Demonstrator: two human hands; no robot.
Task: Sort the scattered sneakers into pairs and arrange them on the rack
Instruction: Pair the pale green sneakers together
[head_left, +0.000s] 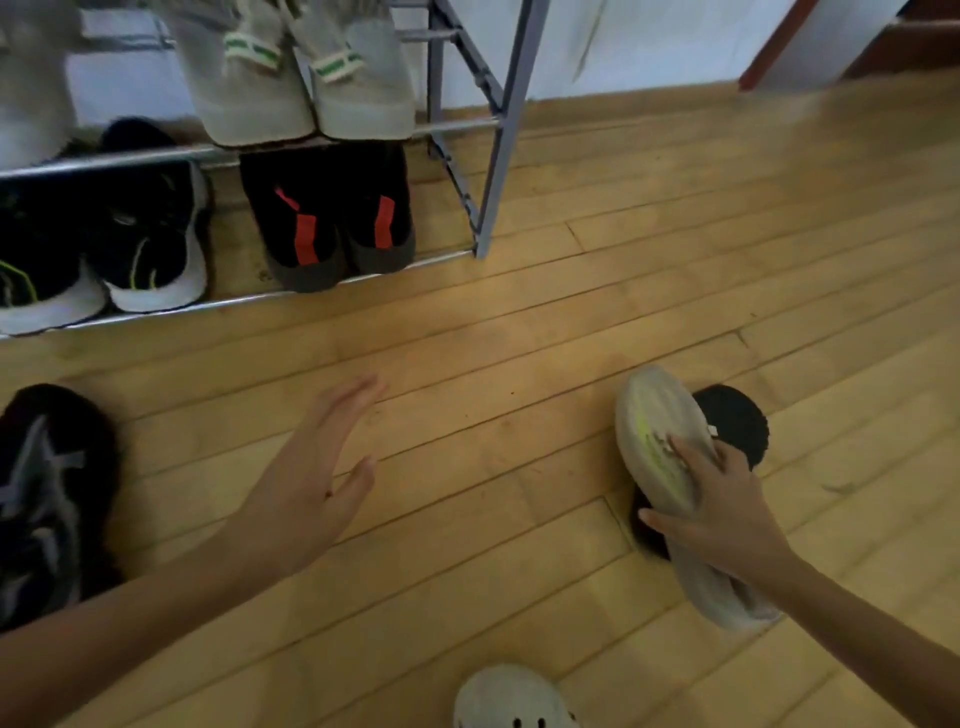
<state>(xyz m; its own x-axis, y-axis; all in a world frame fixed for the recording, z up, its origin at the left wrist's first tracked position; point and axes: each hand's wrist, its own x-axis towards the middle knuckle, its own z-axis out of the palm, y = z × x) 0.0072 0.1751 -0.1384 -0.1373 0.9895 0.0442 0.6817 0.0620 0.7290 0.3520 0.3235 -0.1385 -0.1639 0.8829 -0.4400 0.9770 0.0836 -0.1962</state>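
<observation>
Your right hand (727, 512) is clamped on a grey sneaker (662, 441) with a yellow-green streak, fingers over its middle, thumb (655, 519) under the near edge. The shoe is tilted on its side, sole edge up, low over the wooden floor (519, 364) at right. A black shoe (737, 418) lies directly behind and under it; cannot tell if the two touch.

Your left hand (306, 483) is spread flat, fingers straight, holding nothing, hovering above the bare floor in the middle.

A black sneaker with grey laces (49, 499) lies on the floor at far left, well apart from that hand. A white perforated shoe (511, 699) shows at the bottom edge, cut off.

The grey metal rack (498, 156) stands at top left. Lower tier: black pair with red stripes (332, 218) side by side at the right end, black pair with white soles (104, 244) to its left. Upper tier: beige pair with green-striped tabs (301, 88) right above the red-striped pair. The picture is blurry.
</observation>
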